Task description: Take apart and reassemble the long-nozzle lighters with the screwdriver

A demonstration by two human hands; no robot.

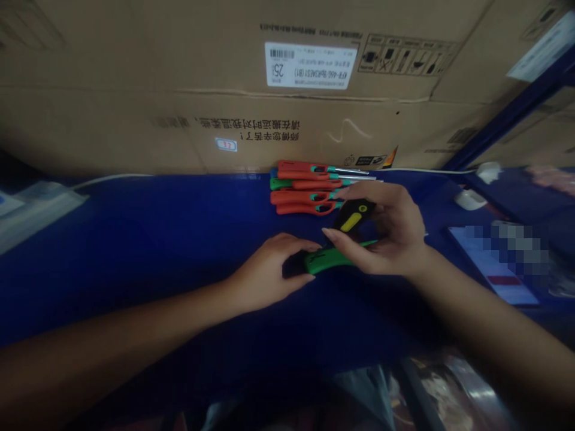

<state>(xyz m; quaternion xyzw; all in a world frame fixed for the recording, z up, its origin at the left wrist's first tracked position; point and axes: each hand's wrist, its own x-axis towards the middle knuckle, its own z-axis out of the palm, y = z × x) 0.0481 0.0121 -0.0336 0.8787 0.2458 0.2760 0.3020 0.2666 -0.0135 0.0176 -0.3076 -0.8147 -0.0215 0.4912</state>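
Note:
A green stick lighter [332, 258] lies low over the blue tabletop. The thumb and index finger of my left hand [265, 269] close around its left end. Above it, my right hand [399, 230] grips a black-and-yellow tool [353, 216] between thumb and fingers; its exact kind is unclear. The right thumb crosses in front of the green lighter and hides part of it. Just behind my hands is a stack of red stick lighters [299, 199] with metal rods pointing right. A second green lighter [279, 183] shows among them.
A large cardboard box [179, 60] stands along the back of the blue table [157, 239]. Clear plastic packaging [49, 206] lies at the left. To the right are a white rounded object [471, 200], a flat pale-screened item [489, 263] and a blue frame bar [507, 126].

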